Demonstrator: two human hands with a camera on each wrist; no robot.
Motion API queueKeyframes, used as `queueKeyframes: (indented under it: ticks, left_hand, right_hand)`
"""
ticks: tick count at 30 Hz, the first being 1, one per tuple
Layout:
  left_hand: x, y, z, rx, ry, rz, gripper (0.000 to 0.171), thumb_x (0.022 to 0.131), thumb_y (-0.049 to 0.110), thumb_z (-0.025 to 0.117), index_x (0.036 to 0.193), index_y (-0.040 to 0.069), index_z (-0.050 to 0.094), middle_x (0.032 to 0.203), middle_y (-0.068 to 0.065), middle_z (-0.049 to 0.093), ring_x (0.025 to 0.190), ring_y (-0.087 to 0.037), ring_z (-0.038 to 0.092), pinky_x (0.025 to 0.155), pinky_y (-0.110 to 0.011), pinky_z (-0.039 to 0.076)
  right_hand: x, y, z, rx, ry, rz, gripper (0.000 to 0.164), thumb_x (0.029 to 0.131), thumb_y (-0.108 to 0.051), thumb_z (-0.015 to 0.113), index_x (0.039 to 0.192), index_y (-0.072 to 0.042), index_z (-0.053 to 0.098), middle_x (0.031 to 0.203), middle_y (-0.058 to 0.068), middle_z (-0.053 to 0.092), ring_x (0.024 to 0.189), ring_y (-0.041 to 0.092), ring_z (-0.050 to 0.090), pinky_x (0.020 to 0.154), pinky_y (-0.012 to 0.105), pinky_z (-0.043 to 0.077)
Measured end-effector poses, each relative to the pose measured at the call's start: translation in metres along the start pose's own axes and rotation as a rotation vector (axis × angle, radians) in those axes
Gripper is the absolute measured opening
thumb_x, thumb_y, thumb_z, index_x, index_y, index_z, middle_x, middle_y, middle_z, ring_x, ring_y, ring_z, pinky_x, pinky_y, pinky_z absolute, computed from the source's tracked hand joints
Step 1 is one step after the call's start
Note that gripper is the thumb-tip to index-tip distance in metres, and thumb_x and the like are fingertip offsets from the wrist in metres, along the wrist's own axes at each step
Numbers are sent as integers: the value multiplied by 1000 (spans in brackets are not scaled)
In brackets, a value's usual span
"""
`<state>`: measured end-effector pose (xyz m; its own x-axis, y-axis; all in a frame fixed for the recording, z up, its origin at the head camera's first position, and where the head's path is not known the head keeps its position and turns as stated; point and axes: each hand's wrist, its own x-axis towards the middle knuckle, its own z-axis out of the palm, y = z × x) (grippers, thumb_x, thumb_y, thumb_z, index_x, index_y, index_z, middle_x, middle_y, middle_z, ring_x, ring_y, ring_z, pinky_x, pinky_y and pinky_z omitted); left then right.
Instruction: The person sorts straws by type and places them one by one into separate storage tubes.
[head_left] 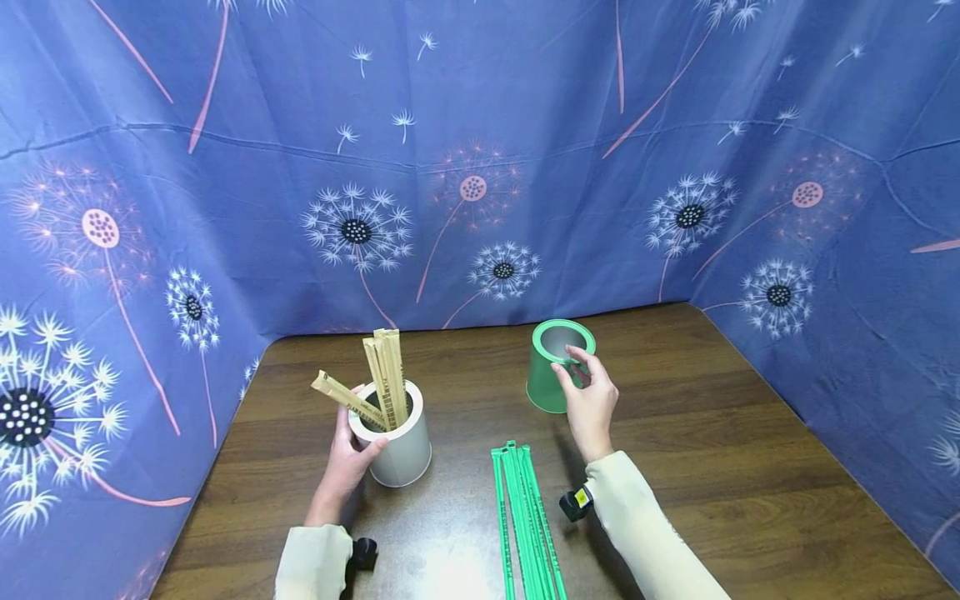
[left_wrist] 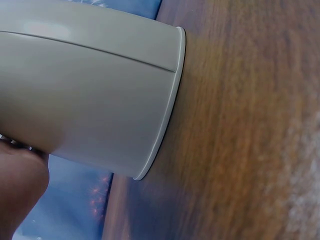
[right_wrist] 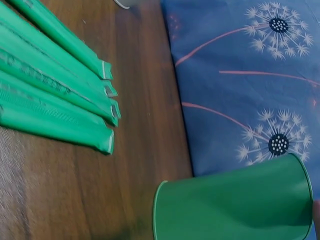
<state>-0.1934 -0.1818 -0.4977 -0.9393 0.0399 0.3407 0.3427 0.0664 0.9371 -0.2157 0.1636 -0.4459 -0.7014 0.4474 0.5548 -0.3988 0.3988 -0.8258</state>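
Note:
A white can (head_left: 401,454) stands upright on the table at the left, holding several tan paper-wrapped sticks (head_left: 390,383); one of them leans far left over the rim. My left hand (head_left: 347,467) grips this can from its left, thumb on the near side near the top and fingers behind. The left wrist view shows the can's smooth side wall (left_wrist: 95,85) and its base on the wood. A green can (head_left: 547,383) stands upright further back, to the right. My right hand (head_left: 592,404) is at its near rim, thumb and index finger apart, the index finger overlapping the opening.
Several long green-wrapped sticks (head_left: 528,521) lie in a bunch on the wooden table (head_left: 712,467), between my forearms, pointing away from me. A blue cloth (head_left: 465,100) with dandelion prints hangs behind and beside the table.

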Motion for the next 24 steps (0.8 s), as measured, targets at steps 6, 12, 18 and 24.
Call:
queueKeyframes:
  ticks: [6,12,18,24]
  left_hand:
    - [0,-1,0,-4,1,10,86,74,-4,68,147,2,22,136,15,39,121,4,43,99,-8,32]
    - [1,-3,-1,-6,-5,22,86,74,-6,67,147,1,21,138,7,39,120,4,45,99,-8,34]
    - [1,-3,-2,7,-7,37,86,75,-4,67,147,1,21,139,6,39,120,7,44,99,-8,33]
    - [1,-3,-1,6,-10,30,86,75,-5,67,147,1,22,136,12,42,119,6,45,98,-8,34]
  right_hand:
    - [7,4,-3,-82,20,2,36,80,-8,77,115,-5,67,115,11,70,106,32,67,90,35,53]
    - [11,9,-5,-129,27,-10,43,80,-11,78,120,-4,65,121,12,68,117,29,61,101,44,46]
    - [15,17,-7,-174,5,9,54,78,-14,80,127,-3,60,128,17,63,122,33,57,103,48,43]
    - [19,22,-9,-205,-62,67,70,79,-23,80,140,-6,49,141,16,52,132,33,47,109,49,36]
